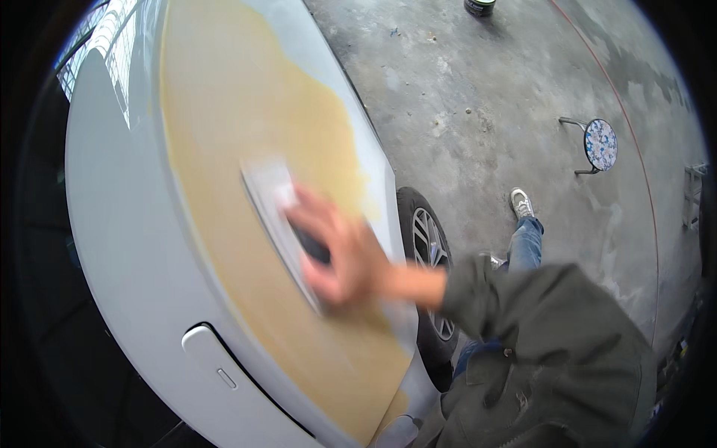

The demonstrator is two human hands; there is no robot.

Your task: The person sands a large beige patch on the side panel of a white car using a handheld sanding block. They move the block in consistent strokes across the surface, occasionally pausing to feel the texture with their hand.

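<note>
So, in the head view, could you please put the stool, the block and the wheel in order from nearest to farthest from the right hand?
1. Block: in the grasp of the right hand, against the car panel.
2. Wheel: just to the hand's right, beside the panel's edge.
3. Stool: far right, out on the floor.

The right fingers grip a blurred block, perhaps a sander, on a yellow-patched car panel.

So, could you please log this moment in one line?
right hand: holds block | block: on tan patch | left hand: not in view
</note>
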